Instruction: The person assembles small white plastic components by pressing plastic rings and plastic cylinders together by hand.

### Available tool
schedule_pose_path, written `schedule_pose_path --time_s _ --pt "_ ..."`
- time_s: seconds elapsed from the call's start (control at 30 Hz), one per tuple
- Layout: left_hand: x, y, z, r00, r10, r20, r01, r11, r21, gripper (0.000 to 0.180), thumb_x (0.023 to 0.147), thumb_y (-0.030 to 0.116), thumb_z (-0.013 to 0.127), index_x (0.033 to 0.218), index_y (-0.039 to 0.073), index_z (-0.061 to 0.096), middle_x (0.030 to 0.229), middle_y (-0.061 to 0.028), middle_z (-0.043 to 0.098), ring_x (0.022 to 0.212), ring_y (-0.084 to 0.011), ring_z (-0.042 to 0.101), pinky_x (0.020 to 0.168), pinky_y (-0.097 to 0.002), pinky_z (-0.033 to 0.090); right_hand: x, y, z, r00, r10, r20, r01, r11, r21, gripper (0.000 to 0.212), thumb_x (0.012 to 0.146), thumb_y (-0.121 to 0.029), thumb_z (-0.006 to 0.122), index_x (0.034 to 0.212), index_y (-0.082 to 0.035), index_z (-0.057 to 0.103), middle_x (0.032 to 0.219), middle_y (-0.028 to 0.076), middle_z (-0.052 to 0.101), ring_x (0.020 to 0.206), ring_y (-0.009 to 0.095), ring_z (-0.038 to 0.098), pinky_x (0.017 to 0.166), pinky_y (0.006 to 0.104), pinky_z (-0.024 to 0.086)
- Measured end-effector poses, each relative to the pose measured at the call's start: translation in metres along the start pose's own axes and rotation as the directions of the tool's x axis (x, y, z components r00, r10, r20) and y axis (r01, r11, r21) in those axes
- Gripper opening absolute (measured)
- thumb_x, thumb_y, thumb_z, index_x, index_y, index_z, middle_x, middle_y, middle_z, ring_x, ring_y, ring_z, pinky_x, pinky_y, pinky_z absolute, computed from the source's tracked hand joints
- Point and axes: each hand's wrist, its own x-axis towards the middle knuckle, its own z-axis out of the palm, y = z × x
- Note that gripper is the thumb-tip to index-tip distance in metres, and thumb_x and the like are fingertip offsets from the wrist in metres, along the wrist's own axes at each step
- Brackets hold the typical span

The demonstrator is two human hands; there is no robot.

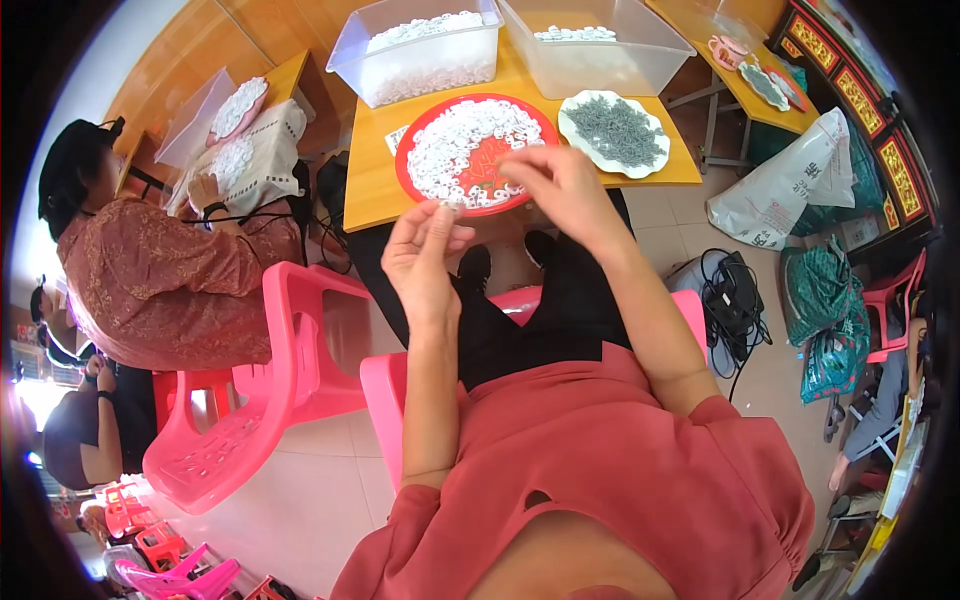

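Note:
My left hand is closed in a pinch at the near edge of a round red tray. Between its thumb and forefinger is a small white piece, like those in the tray. My right hand hangs over the tray's right side, thumb and fingers drawn together; whatever they hold is too small to make out. Many small white plastic pieces ring the tray, leaving its red middle bare. Right of it, a white scalloped plate bears a heap of small grey parts.
Two clear plastic bins with white pieces stand at the back of the yellow table. A person in a patterned top sits at the left beside a pink chair. White sacks and black cables lie at the right.

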Motion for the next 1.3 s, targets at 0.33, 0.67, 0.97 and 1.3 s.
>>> schedule_pose_path --time_s 0.33,0.67,0.97,1.3 --pt "0.015 0.005 -0.016 0.998 0.024 -0.051 -0.028 0.997 -0.070 0.016 0.099 0.008 0.072 0.112 -0.001 0.069 0.099 -0.0126 0.078 0.069 -0.0091 0.069 0.065 -0.0194 0.051 0.135 0.120 0.052 0.974 -0.043 0.223 0.169 0.790 -0.589 0.031 0.094 -0.006 0.061 0.121 -0.008 0.075 0.126 0.020 0.068 0.119 0.038 0.064 0.102 0.0468 0.050" --pt "0.015 0.003 -0.022 0.998 0.023 -0.066 -0.028 0.996 -0.085 0.017 0.099 0.009 0.072 0.113 -0.001 0.068 0.099 -0.0129 0.078 0.069 -0.0092 0.069 0.065 -0.0192 0.050 0.122 0.132 0.033 0.924 -0.070 0.377 0.336 0.621 -0.708 0.028 0.090 -0.004 0.062 0.112 -0.008 0.079 0.110 0.017 0.069 0.111 0.037 0.065 0.095 0.0465 0.052" --pt "0.016 -0.002 -0.017 0.999 0.001 -0.034 -0.004 0.997 -0.080 0.017 0.099 0.010 0.073 0.112 0.000 0.069 0.100 -0.0128 0.078 0.068 -0.0087 0.068 0.064 -0.0191 0.050 0.133 0.148 0.006 0.969 -0.064 0.240 0.209 0.730 -0.650 0.019 0.089 -0.010 0.067 0.102 -0.005 0.079 0.104 0.021 0.075 0.100 0.038 0.071 0.090 0.0469 0.055" --pt "0.018 -0.005 -0.020 0.999 0.008 -0.047 -0.011 0.997 -0.082 0.014 0.100 0.010 0.072 0.111 0.001 0.069 0.100 -0.0132 0.078 0.068 -0.0080 0.068 0.064 -0.0185 0.050 0.133 0.153 0.028 0.970 0.112 0.217 0.083 0.686 -0.723 0.019 0.085 -0.018 0.078 0.095 -0.003 0.079 0.096 0.020 0.076 0.093 0.037 0.073 0.084 0.0474 0.057"
